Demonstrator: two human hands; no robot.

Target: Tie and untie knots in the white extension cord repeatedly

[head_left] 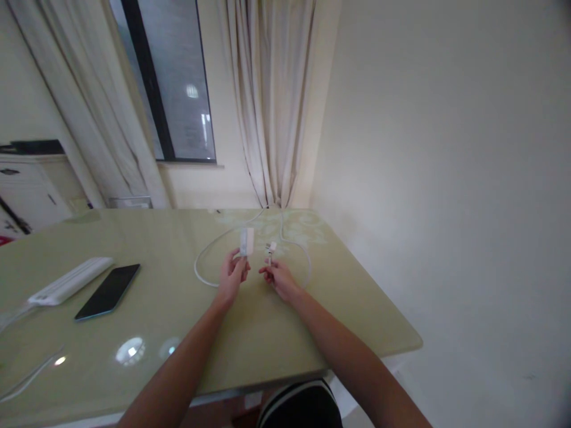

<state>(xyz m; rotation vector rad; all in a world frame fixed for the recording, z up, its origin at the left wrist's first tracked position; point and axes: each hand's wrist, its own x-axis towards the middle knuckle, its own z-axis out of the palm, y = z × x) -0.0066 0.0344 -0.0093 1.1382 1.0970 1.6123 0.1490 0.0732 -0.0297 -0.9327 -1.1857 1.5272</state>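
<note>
My left hand [232, 276] is closed round the lower end of a small white charger block [247, 241], held upright over the table. My right hand [277, 278] pinches a white cable plug [270, 248] just to the right of the block, a short gap between them. The white cable [206, 257] loops on the pale green table [187, 333] round both hands and runs back toward the curtain.
A black phone [108, 291] lies flat at the left, beside a white power strip [70, 280]. Another white cable [27, 375] lies at the near left edge. A wall stands close on the right; a curtain [267, 101] and a window are behind the table.
</note>
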